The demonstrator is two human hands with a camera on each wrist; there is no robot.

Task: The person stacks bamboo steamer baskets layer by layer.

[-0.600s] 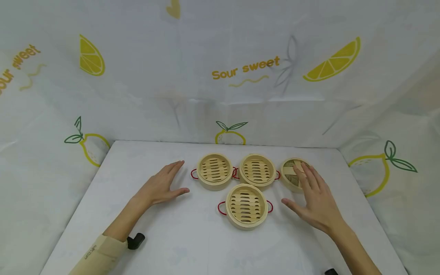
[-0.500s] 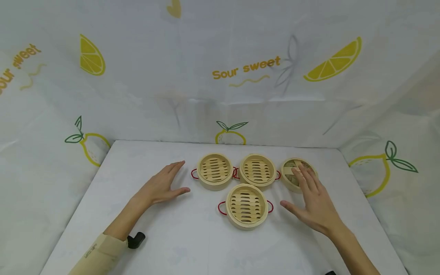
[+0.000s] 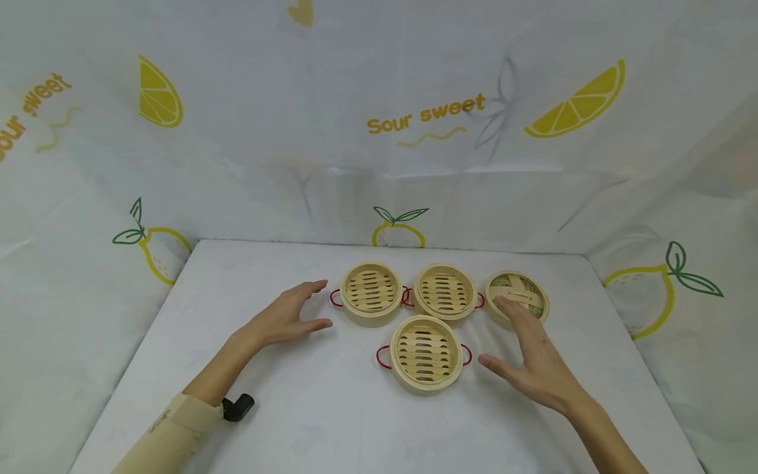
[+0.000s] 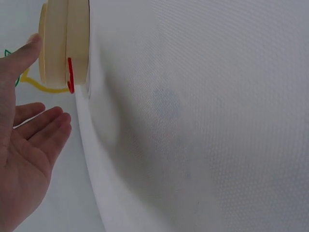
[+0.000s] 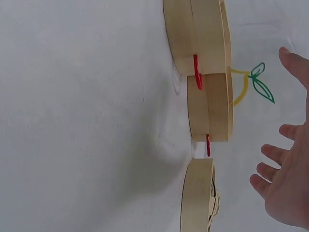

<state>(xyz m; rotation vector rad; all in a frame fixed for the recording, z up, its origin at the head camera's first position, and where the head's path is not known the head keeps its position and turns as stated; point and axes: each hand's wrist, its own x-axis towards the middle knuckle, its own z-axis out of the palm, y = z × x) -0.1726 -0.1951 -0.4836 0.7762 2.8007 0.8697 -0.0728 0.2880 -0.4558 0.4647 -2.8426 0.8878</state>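
Hovering with thumb and fingers apart, holding nothing, your left hand point(image 3: 283, 320) is near the back-left basket point(image 3: 371, 319); your right hand point(image 3: 540, 374), spread and empty too, is nearest one round lid point(image 3: 522, 286). Between them on one white table point(image 3: 320, 421) stand the back-right basket point(image 3: 445, 293) and the front basket point(image 3: 424, 355): three bamboo baskets in all, red-handled.

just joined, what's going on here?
A person has both hands over a white table, holding nothing. The left hand is open beside the back-left steamer basket; the right hand is open by the woven lid at far right. The back-right basket sits between them, with the front basket nearer the person. The baskets aren't stacked, and the lid lies apart on the table.
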